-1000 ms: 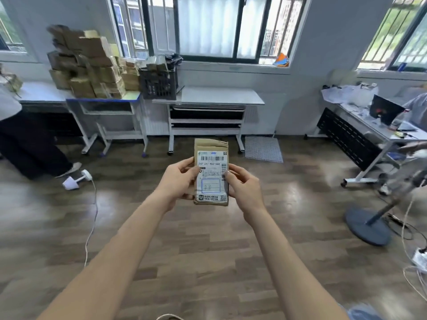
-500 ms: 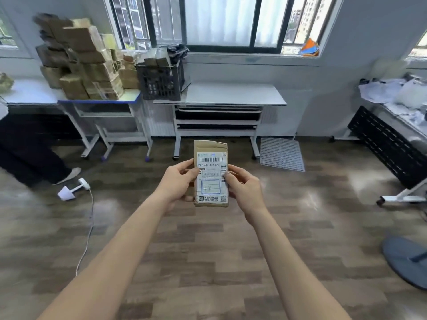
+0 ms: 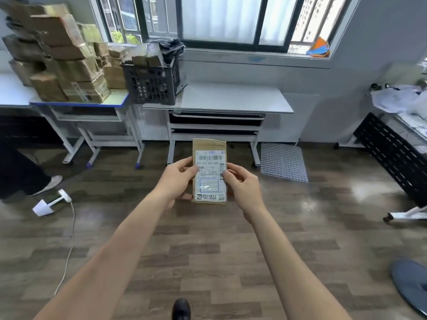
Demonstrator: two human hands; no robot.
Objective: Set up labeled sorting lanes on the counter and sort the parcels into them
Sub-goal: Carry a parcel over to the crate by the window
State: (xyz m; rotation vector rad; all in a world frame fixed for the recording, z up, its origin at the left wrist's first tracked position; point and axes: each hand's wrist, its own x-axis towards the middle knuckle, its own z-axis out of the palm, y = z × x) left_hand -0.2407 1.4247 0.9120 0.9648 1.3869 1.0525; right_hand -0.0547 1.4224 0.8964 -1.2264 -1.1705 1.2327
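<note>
Head view: left hand (image 3: 179,181) and right hand (image 3: 242,188) pinch brown parcel (image 3: 209,144) upright; white label (image 3: 210,175) reads "247-247-A02-060", barcode above.

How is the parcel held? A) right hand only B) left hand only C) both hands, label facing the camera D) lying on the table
C: the left hand and right hand each grip a side of the parcel, its label toward the camera.
</note>
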